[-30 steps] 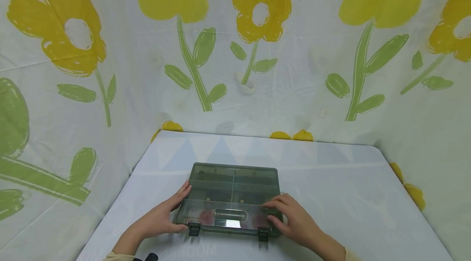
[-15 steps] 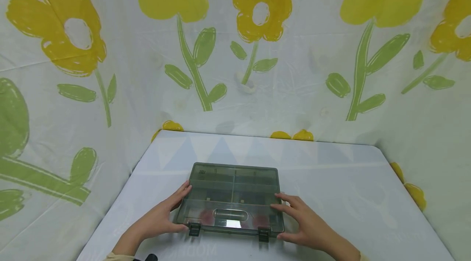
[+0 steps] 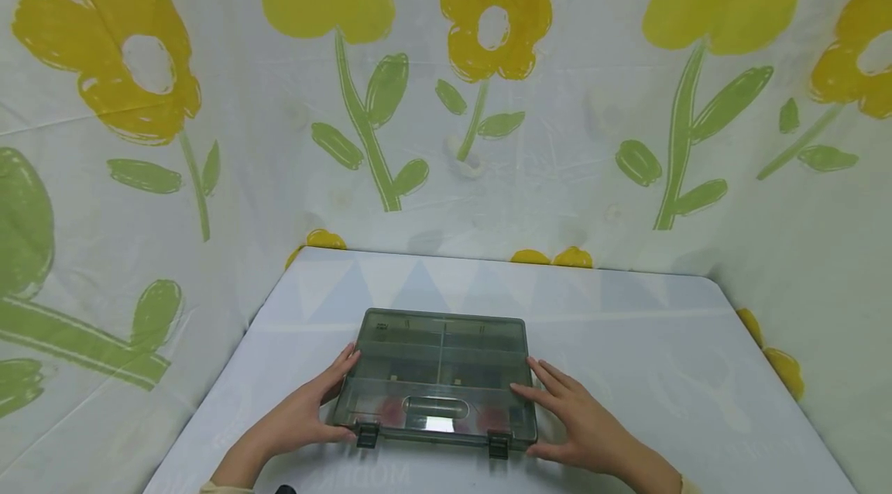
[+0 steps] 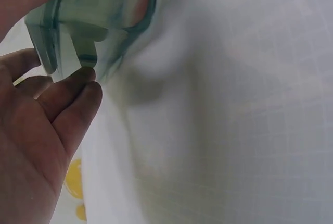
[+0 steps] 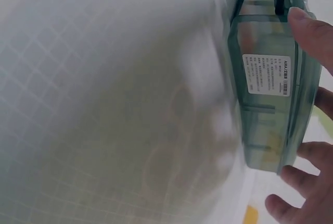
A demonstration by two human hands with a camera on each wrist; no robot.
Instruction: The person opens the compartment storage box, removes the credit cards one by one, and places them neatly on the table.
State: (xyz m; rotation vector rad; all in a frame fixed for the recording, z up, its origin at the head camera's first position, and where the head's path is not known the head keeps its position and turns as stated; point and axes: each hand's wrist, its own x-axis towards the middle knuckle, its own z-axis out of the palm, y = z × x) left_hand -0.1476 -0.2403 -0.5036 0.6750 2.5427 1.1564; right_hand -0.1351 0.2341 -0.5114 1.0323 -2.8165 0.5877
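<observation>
A translucent grey-green plastic storage box (image 3: 440, 362) lies with its lid down on the table. Two dark latches (image 3: 367, 435) jut from its front edge, and reddish shapes show inside near the front. My left hand (image 3: 296, 413) rests along the left side, fingertips at the edge and thumb by the front left corner. At the right side, my right hand (image 3: 574, 420) has one finger over the lid's edge, others spread along the side, and its thumb near the front corner. The right wrist view shows a white printed label (image 5: 267, 75) on the box's side.
The white table (image 3: 641, 378) carries a pale blue triangle pattern toward the back. White curtains (image 3: 557, 169) printed with yellow flowers enclose the back and both sides. A small black object (image 3: 286, 489) shows at the bottom edge beside the left wrist.
My right hand has moved rightward off the lid's front right corner to the box's right side, its fingers spreading. The left hand and the box stay almost in place.
</observation>
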